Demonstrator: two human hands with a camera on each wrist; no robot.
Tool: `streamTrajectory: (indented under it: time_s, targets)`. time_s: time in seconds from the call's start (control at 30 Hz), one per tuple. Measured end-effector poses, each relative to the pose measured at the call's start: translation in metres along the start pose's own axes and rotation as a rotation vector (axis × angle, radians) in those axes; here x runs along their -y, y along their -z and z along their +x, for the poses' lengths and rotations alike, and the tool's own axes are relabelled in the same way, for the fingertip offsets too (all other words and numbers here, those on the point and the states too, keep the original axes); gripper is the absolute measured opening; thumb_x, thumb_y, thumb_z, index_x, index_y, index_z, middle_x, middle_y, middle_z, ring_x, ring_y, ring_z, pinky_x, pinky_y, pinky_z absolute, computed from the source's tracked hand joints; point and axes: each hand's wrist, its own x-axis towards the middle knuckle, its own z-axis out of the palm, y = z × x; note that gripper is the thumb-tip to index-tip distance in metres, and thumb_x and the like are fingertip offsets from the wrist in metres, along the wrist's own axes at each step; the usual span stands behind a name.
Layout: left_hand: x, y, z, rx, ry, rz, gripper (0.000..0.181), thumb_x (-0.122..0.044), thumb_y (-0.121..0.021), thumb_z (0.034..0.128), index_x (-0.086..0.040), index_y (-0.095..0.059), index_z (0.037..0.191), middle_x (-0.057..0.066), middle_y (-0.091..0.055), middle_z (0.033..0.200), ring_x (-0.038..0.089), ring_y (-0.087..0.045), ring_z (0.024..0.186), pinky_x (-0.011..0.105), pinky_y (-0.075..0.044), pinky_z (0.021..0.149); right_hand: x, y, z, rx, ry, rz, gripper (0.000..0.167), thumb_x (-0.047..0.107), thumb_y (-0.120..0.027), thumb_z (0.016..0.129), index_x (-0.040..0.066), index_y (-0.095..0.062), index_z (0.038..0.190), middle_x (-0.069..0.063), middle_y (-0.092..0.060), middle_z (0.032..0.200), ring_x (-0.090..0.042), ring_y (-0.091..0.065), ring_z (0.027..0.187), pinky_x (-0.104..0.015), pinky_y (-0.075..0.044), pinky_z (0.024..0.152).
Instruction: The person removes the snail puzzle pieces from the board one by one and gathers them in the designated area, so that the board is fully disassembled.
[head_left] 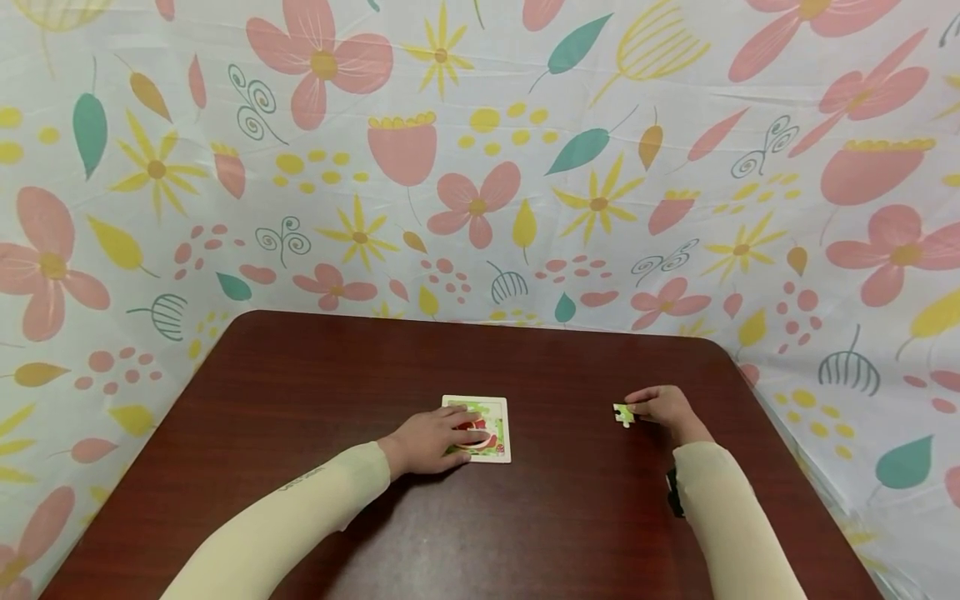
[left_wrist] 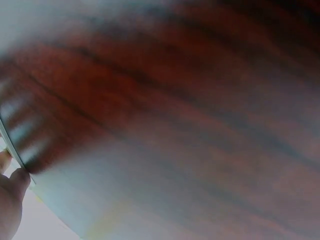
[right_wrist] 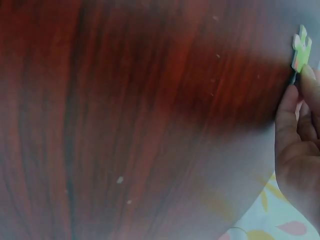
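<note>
A square puzzle board (head_left: 497,407) with a white rim and a red and green picture lies on the table. My left hand (head_left: 429,440) rests across its left part with fingers spread, hiding some of the picture; in the left wrist view only part of this hand (left_wrist: 11,200) shows at the board's edge. Right of the board, my right hand (head_left: 663,408) pinches a green puzzle piece (head_left: 623,414) between thumb and fingers. The right wrist view shows the piece (right_wrist: 301,52) at the fingertips of that hand (right_wrist: 300,145).
The dark red-brown table (head_left: 360,358) has rounded back corners. A curtain (head_left: 480,275) with flower prints hangs behind it and at both sides. A small black object (head_left: 674,493) shows beside the right sleeve.
</note>
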Motion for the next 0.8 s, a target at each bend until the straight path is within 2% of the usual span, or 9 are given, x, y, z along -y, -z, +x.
streamTrajectory:
  time_s: [0.17,0.27,0.4,0.57,0.8]
  targets:
    - [-0.0004,0.0017,-0.0012,-0.013,-0.01,0.011,0.043,-0.041,-0.053,0.1057,-0.033,-0.055,0.148,0.001,-0.049,0.159,0.028,-0.046,0.148,0.044,-0.051,0.111,-0.0028,-0.0036,-0.0039,-0.023,-0.005,0.023,0.027,0.008,-0.069,0.097,-0.011,-0.071,0.115,-0.002,-0.075,0.101,0.0,-0.063,0.077,-0.022,-0.057,0.073]
    - [-0.0011,0.0028,-0.0021,-0.008,-0.005,0.011,0.043,-0.041,-0.052,0.1059,-0.034,-0.055,0.149,0.001,-0.049,0.159,0.028,-0.046,0.148,0.044,-0.051,0.11,-0.0054,-0.0042,-0.0062,-0.036,-0.004,0.042,0.024,0.011,-0.07,0.096,-0.005,-0.074,0.113,0.006,-0.072,0.096,-0.002,-0.062,0.078,-0.021,-0.054,0.072]
    - [-0.0012,0.0037,-0.0033,0.005,-0.001,0.019,0.044,-0.041,-0.052,0.1063,-0.033,-0.054,0.15,0.001,-0.048,0.16,0.028,-0.046,0.148,0.043,-0.051,0.109,-0.0072,-0.0048,-0.0084,-0.045,0.018,0.036,0.022,0.017,-0.072,0.096,0.001,-0.076,0.11,0.006,-0.071,0.095,-0.008,-0.061,0.078,-0.024,-0.052,0.071]
    - [-0.0002,0.0032,-0.0028,0.003,-0.008,0.03,0.044,-0.04,-0.052,0.1066,-0.032,-0.053,0.15,0.002,-0.047,0.16,0.029,-0.046,0.148,0.043,-0.051,0.109,-0.0065,-0.0077,-0.0096,-0.068,0.004,0.003,0.027,0.016,-0.068,0.099,-0.002,-0.073,0.118,-0.002,-0.07,0.105,-0.012,-0.06,0.082,-0.026,-0.052,0.073]
    - [-0.0006,0.0024,-0.0023,0.002,-0.009,0.021,0.044,-0.04,-0.052,0.1062,-0.033,-0.054,0.15,0.001,-0.048,0.16,0.028,-0.045,0.148,0.043,-0.053,0.108,-0.0086,-0.0102,-0.0087,-0.081,0.01,-0.041,0.027,0.013,-0.067,0.099,-0.004,-0.072,0.118,0.002,-0.072,0.096,-0.01,-0.061,0.078,-0.027,-0.052,0.07]
